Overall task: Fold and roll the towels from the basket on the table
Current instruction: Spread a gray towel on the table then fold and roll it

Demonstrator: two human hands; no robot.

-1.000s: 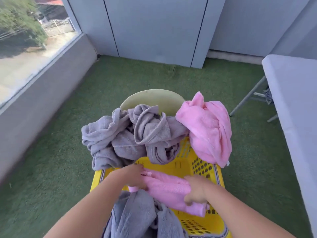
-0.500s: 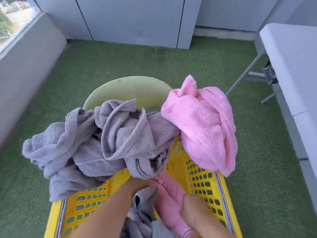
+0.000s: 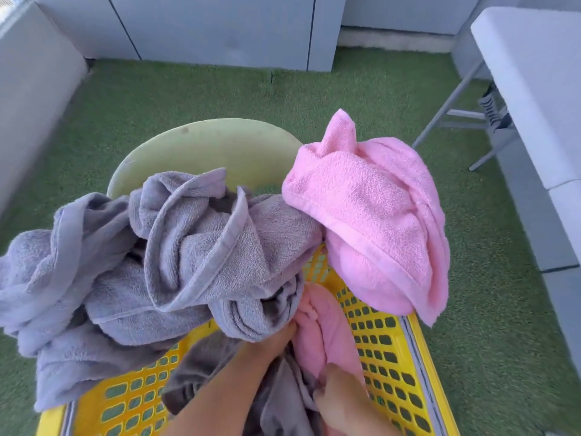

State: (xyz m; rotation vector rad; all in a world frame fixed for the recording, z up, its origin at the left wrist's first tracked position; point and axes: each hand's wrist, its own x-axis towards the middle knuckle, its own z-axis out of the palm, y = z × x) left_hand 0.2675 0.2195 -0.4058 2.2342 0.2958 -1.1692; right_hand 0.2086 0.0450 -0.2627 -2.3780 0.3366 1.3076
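Observation:
A yellow perforated basket (image 3: 390, 347) fills the lower middle of the head view. Several grey towels (image 3: 195, 247) hang bunched over its far and left rim, and a pink towel (image 3: 371, 228) drapes over its right rim. Inside lies another pink towel (image 3: 320, 335), crumpled next to a grey one (image 3: 283, 401). My left hand (image 3: 279, 338) reaches under the grey heap and grips the far end of the inner pink towel. My right hand (image 3: 339, 401) pinches its near end.
The basket stands on a pale green round stool (image 3: 207, 146) over green artificial turf (image 3: 490, 309). A white folding table (image 3: 534, 77) stands at the right, its metal legs showing. Grey wall panels run along the back, a low ledge at the left.
The view has moved closer and lower over the basket. Both hands have gone deeper inside, still holding the inner pink towel, the left hand now partly under the grey towels.

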